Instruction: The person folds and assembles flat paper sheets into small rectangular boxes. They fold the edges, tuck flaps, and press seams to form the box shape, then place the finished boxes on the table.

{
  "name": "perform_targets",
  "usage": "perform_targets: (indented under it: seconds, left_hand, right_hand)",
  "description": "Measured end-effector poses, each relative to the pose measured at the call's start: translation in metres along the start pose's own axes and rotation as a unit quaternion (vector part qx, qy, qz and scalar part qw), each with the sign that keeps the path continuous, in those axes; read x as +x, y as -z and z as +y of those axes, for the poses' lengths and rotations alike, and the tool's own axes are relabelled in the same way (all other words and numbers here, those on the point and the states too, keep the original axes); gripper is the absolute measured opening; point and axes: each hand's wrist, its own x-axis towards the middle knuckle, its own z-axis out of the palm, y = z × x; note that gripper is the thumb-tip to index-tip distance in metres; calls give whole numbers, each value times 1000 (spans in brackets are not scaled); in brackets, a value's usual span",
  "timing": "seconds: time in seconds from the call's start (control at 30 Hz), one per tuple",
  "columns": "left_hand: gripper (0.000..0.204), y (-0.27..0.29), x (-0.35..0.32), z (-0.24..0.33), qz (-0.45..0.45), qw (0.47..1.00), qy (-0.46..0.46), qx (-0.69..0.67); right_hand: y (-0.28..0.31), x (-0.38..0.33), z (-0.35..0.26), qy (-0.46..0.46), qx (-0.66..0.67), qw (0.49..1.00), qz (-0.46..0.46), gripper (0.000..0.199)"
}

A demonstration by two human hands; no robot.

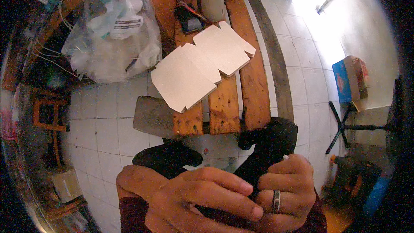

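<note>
Head view, nearest first: both bare hands are close together, on the near side of the desk (pixel 254 99) and apart from it. Right hand (pixel 284 185): ring on, grip curled tight, with a white sliver (pixel 285 157) poking out at the top; can't tell what it belongs to or if it's pinched. Left hand (pixel 181 194): grip loosely bent, fingertips reaching to the right hand; can't tell if it holds anything, palm hidden. Doing this finger work well probably means one hand steadies while the other works lightly, any thin piece kept flat and uncreased.

Next out, dark-clad legs (pixel 276 136) at the desk's near end; grey block (pixel 153 114) just off its near left corner. Card stack (pixel 177 80), pale cut sheets with tabs and notches, lies flat and slantwise on the desk, its left part overhanging the left edge. Best handled, I'd judge, by lifting one sheet by a broad panel, sparing the tabs, not shoving the overhang.

Beyond the stack, toward the desk's far end: a cloudy jar (pixel 212 2). Left of the desk: clear plastic bag (pixel 116 51). Well off to its right: blue-and-brown box (pixel 351 77).
</note>
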Motion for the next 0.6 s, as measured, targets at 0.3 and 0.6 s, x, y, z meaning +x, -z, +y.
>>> perform_targets:
  seconds: [0.3,0.6]
  left_hand:
    - [11,-32,31,-36,25,969,-210,-131]
    - [26,-14,-8,-116,-116,990,68,-36]
  right_hand:
    - [-39,-69,3,-155,-1,987,-31,23]
    - [-141,-199,53,-464,-44,885,-12,44]
